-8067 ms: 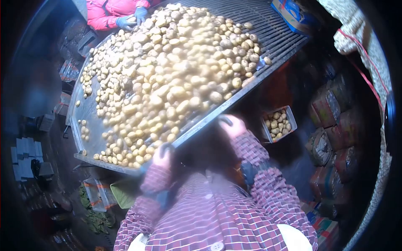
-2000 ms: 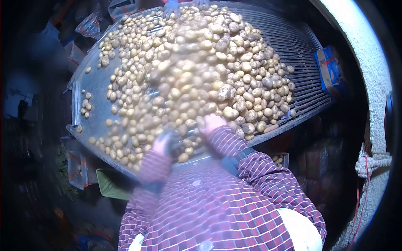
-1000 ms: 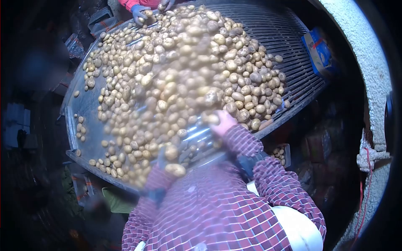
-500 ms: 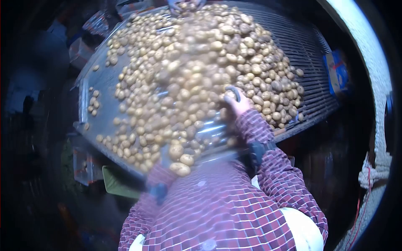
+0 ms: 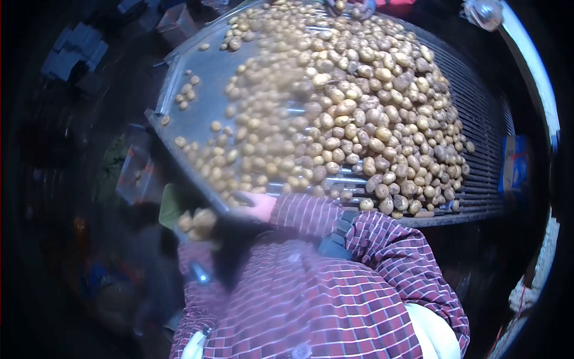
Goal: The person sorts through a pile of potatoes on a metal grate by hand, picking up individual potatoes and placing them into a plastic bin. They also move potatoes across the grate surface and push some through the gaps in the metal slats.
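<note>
Potatoes (image 5: 202, 221) lie in the left hand (image 5: 188, 237), against fingers whose spread I cannot tell.

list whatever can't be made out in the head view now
In the head view:
Left hand: blurred, largely behind the potatoes it holds.
Right hand: fingertips blurred, grip unclear.
Heaped potatoes: left side too blurred to count.
Co-worker's body: mostly cut off by the top edge.
Green bin: contents lost in shadow.

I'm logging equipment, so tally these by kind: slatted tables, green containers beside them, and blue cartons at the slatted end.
Slatted table: 1
Green container: 1
Blue carton: 1
Total: 3
The potatoes are excluded: too heaped and blurred to count.
</note>
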Demonstrator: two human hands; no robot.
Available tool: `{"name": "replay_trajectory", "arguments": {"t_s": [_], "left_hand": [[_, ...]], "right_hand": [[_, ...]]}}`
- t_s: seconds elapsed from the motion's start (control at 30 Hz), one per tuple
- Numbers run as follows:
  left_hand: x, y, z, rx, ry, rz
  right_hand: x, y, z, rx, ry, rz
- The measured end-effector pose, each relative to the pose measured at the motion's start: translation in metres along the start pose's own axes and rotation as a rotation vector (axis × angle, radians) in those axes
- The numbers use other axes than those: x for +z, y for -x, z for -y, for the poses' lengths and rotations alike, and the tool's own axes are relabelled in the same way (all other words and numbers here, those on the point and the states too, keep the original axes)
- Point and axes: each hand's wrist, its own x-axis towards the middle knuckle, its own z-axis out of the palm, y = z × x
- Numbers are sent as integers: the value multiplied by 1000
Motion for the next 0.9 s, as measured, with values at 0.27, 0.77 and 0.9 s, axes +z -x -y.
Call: {"name": "replay_trajectory", "arguments": {"t_s": [0.27,0.77,0.9], "left_hand": [[24,1,-3,379,-247,-495],[110,-328,192,-131,-2748,-135],[130,-315,183,-164,-2712,-149]], "right_hand": [[-94,61,-87,29,444,-754],[-101,123,-139,75,498,-792],[-148,103,-91,-70,671,-966]]}}
